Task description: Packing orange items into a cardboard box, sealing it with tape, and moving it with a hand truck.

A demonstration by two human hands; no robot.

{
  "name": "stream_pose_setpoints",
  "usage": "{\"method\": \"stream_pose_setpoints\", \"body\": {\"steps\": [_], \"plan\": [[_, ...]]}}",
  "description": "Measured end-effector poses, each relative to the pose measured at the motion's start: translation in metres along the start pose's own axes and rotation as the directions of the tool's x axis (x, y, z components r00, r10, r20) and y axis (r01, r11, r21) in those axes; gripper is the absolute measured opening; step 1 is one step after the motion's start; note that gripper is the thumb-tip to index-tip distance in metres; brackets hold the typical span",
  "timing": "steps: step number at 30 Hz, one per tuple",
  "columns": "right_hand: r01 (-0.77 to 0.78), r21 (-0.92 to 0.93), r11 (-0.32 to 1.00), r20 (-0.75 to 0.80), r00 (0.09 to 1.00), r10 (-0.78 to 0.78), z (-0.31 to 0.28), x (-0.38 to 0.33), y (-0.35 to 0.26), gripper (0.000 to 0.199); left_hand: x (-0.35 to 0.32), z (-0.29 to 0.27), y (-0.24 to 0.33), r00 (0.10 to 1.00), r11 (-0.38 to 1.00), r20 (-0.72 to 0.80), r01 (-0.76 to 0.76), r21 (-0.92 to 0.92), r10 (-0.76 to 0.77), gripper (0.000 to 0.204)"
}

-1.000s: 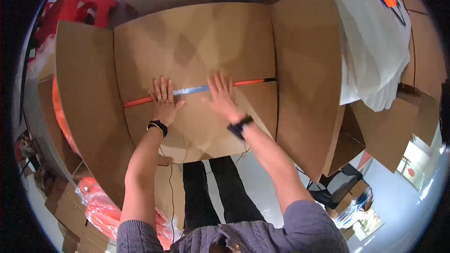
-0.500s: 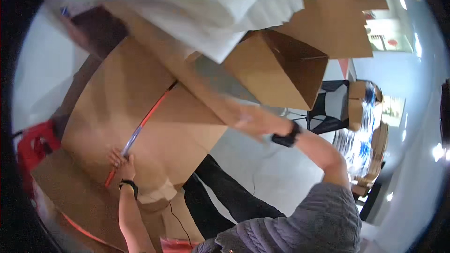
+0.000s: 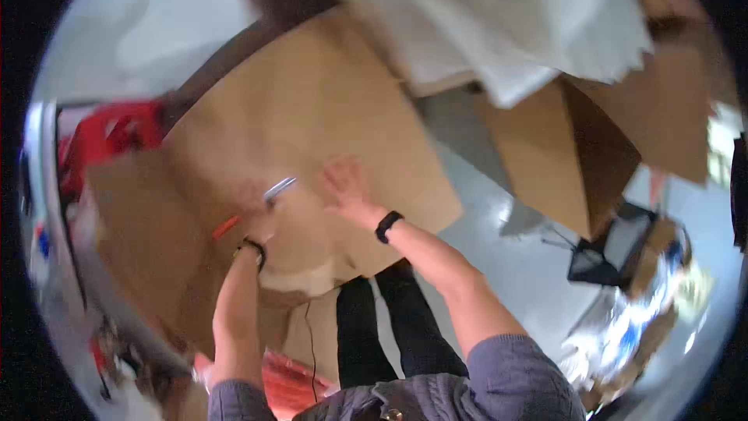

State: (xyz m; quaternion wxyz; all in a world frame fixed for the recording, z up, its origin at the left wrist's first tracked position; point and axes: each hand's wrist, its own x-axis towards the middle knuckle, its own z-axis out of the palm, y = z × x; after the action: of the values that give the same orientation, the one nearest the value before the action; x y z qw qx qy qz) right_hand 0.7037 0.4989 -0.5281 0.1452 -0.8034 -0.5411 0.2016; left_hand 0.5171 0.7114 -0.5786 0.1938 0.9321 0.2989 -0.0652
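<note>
A large brown cardboard box [image 3: 335,86] with broad flaps fills the middle. My left hand [image 3: 255,209] lies flat on the cardboard, fingers stretched out and blurred. On either side of it shows a narrow strip, orange [image 3: 226,226] at its lower left and silvery [image 3: 280,187] at its upper right. Whether this is a gap between flaps or something lying on the box I cannot tell. To the right, my right hand [image 3: 348,187] rests with fingers spread on the same cardboard and grips nothing. Both wrists wear black bands.
White sheet material [image 3: 530,23] hangs across the top right. Beyond the floor gap stands another open cardboard box [image 3: 545,140], with a black-framed object [image 3: 612,253] near it. Red items [image 3: 117,140] lie at the left. A thin dark cord [image 3: 312,343] runs down near my legs.
My right hand has come in from the far right onto the cardboard, beside my left. Less of the coloured strip shows. The whole view has turned and shifted.
</note>
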Motion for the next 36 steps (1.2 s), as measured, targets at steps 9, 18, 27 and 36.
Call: {"method": "stream_pose_setpoints", "body": {"steps": [9,18,27,36], "plan": [[0.013,-0.196,0.980,0.040,0.999,-0.006,0.009,0.023,-0.031,0.073,-0.113,-0.211,0.084,0.993,0.945,-0.066,0.075,-0.319,-0.101,0.083],[0.014,-0.212,0.977,0.121,0.993,0.012,0.008,0.028,-0.058,0.079,-0.290,-0.303,-0.039,0.823,0.664,0.024,0.474,-0.578,-0.567,0.078],[0.018,-0.186,0.982,0.080,0.997,-0.004,0.010,0.029,-0.045,0.079,-0.247,-0.271,0.014,0.944,0.665,0.075,0.282,-0.692,-0.322,0.091],[0.074,-0.249,0.966,0.025,0.997,-0.070,0.009,0.027,-0.049,0.084,-0.254,-0.271,0.011,0.909,0.562,0.022,0.277,-0.779,-0.416,0.081]]}}
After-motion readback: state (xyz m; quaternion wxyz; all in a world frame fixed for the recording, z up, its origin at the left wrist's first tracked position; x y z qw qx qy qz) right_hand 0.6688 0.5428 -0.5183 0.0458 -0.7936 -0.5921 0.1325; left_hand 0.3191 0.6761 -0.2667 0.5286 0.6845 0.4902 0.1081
